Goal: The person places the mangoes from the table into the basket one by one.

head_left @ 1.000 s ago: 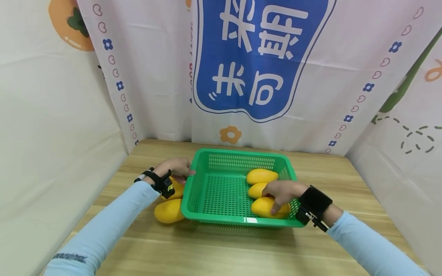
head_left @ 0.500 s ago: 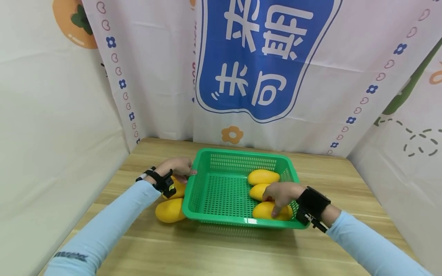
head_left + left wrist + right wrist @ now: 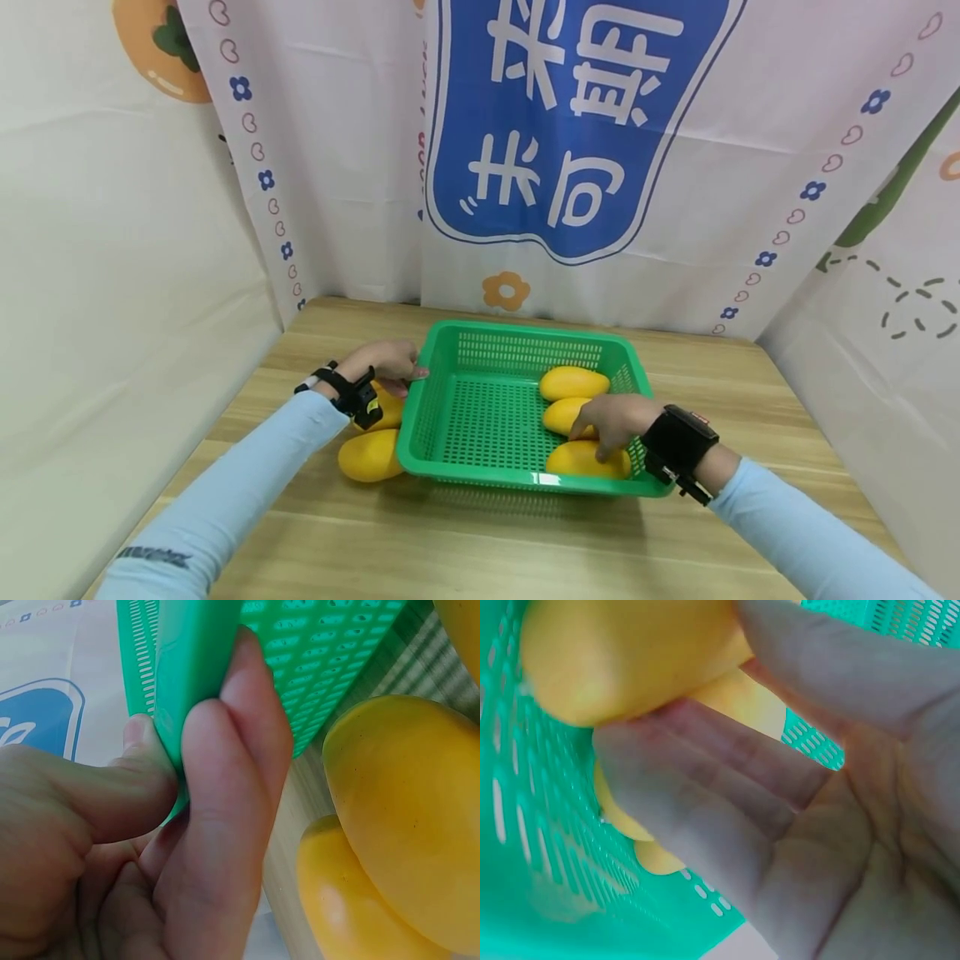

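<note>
A green perforated plastic basket (image 3: pixel 517 478) stands on the wooden table. My left hand (image 3: pixel 390 367) pinches its left rim, thumb inside and fingers outside, as the left wrist view shows. Inside, along the right end, three yellow mangoes lie in a row: a far mango (image 3: pixel 573 383), a middle mango (image 3: pixel 561 416) and a front mango (image 3: pixel 585 461). My right hand (image 3: pixel 615 419) reaches over the right rim and holds the front mango, its thumb and fingers on opposite sides. In the right wrist view the mango (image 3: pixel 622 652) sits at the fingertips, away from the palm.
Left of the basket, beneath my left hand, lie more mangoes, among them a near mango (image 3: pixel 369 456) against the basket's side. A printed white cloth (image 3: pixel 360 167) hangs behind the wooden table (image 3: pixel 450 550), and cloth walls flank it.
The front mango has settled slightly lower and toward the basket's front wall. My right thumb has drawn back a little over it. My left hand keeps its grip on the rim.
</note>
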`<state>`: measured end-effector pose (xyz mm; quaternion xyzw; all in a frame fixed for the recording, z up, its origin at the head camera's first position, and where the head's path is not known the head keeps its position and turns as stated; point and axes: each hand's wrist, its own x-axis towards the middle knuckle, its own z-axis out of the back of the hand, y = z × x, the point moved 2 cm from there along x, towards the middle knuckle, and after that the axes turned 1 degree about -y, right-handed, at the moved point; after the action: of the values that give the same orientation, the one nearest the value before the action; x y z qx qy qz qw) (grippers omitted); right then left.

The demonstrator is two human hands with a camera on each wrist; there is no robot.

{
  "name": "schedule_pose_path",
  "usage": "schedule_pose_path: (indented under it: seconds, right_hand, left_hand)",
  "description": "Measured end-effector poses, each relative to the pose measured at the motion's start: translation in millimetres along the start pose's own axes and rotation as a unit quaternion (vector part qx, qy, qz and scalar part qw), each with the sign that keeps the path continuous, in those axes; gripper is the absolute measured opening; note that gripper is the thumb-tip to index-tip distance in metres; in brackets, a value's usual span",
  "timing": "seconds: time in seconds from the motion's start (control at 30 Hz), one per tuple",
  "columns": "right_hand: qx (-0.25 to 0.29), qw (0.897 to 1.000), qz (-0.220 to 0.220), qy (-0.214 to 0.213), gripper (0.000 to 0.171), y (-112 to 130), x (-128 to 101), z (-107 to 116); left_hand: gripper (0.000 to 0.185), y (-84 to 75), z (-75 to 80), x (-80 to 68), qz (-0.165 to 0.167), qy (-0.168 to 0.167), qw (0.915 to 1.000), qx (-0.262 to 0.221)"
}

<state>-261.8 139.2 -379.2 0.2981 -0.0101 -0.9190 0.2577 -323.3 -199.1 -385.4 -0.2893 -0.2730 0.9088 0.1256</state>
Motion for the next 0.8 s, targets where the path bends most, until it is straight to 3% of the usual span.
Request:
schedule_pose_path:
  seconds: [0.1, 0.23, 0.33, 0.47, 0.57, 0.67, 0.73, 0.8]
  right_hand:
    - [0.001, 1.0, -0.004, -0.005, 0.043, -3, -4, 5]
    - [0.002, 0.999, 0.027, -0.022, 0.039, -11, -10, 19]
    - [0.027, 0.996, 0.059, -0.062, 0.038, -19, -15, 31]
    - [0.098, 0.982, 0.085, -0.136, 0.039, -32, -23, 44]
    - [0.136, 0.971, 0.065, -0.183, 0.045, -43, -29, 50]
    - [0.128, 0.968, 0.021, -0.216, 0.056, -53, -32, 54]
    - [0.124, 0.968, -0.008, -0.219, 0.062, -59, -32, 55]
    - [0.148, 0.969, -0.04, -0.193, 0.067, -65, -30, 52]
  left_hand:
    - [0.03, -0.9, 0.7, -1.1, -0.003, 0.0, 1.0, -0.003]
    - [0.03, -2.6, 1.4, -2.9, -0.001, -0.003, 1.0, -0.004]
    - [0.03, -3.4, 1.3, -3.0, 0.002, -0.005, 1.0, -0.004]
    - [0.03, -4.6, 0.5, -2.6, 0.004, -0.007, 1.0, -0.004]
    - [0.03, -5.0, -0.4, -2.5, 0.003, -0.007, 1.0, -0.005]
    - [0.029, -4.0, -1.3, -2.0, 0.004, -0.008, 0.9999, -0.006]
    - [0.029, -3.5, -1.8, -1.9, 0.007, -0.009, 0.9999, -0.009]
    - [0.029, -3.0, -2.5, -1.7, 0.008, -0.012, 0.9999, -0.008]
